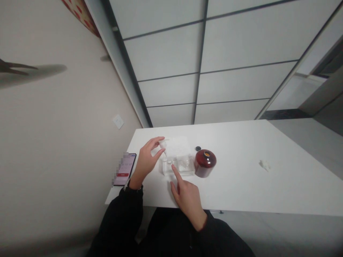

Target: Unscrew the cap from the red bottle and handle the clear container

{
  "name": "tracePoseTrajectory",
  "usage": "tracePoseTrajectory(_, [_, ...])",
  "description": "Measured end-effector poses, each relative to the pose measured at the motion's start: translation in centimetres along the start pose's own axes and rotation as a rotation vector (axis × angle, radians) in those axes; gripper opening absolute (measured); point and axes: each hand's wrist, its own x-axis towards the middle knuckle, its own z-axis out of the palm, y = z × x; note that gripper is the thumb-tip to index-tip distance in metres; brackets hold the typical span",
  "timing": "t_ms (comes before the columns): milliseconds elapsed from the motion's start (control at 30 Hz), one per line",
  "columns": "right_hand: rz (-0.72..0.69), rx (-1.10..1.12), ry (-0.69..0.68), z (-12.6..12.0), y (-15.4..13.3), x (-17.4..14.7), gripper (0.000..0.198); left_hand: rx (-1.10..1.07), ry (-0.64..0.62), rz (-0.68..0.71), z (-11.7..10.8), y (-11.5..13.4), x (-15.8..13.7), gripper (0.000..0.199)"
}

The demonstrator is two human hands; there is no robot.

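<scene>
- Bench (241, 194) in white carries a clear box (167, 172) in front of the person, presumably placed for both hands to reach.
- The grip of the left hand (147, 157) pinches a clear piece (163, 144) at the box's far left, seemingly lightly, by thumb and finger.
- The right hand (187, 194) has its grip spread, forefinger stretched to the box's left part; touching or not, I cannot tell.
- A red-brown jar (205, 162) stands just right of the box, likely for easy reach, with a dark cap (198, 148) on its far side.
- A phone (125, 169) lies face up at the left, perhaps for glancing at.
</scene>
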Motion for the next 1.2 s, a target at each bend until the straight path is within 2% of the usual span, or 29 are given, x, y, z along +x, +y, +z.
tracePoseTrajectory(167, [-0.014, 0.009, 0.03, 0.4, 0.1, -0.2, 0.066, -0.091, 0.031, -0.129, 0.6, -3.7, 2.6, 0.039])
tracePoseTrajectory(400, [-0.028, 0.011, 0.074, 0.8, 0.2, -0.3, 0.063, -0.014, -0.06, -0.218, 4.7, -10.0, 5.0, 0.039])
tracePoseTrajectory(533, [-0.036, 0.026, 0.087, 0.9, 0.4, -0.3, 0.064, 0.035, -0.126, -0.246, 5.9, -11.7, 4.5, 0.042])
tracePoseTrajectory(700, [-0.036, 0.026, 0.082, 0.8, 0.3, -0.3, 0.063, 0.068, -0.196, -0.26, 6.2, -12.6, 3.9, 0.033])
tracePoseTrajectory(867, [-0.033, 0.044, 0.084, 0.5, 0.2, -0.3, 0.061, 0.068, -0.153, -0.249, 5.9, -12.0, 4.3, 0.045])
tracePoseTrajectory(1000, [-0.076, 0.127, 0.176, -0.4, 0.9, -0.3, 0.056, 0.013, -0.146, -0.185, 5.0, -9.2, 4.3, 0.049])
tracePoseTrajectory(1100, [-0.071, 0.146, 0.269, -1.0, 1.9, -0.5, 0.051, -0.084, -0.266, -0.099, 4.3, -5.5, 3.4, 0.056])
tracePoseTrajectory(1200, [-0.049, 0.124, 0.291, -1.3, 2.9, -0.7, 0.046, -0.164, -0.431, -0.027, 4.0, -1.6, 2.1, 0.064])
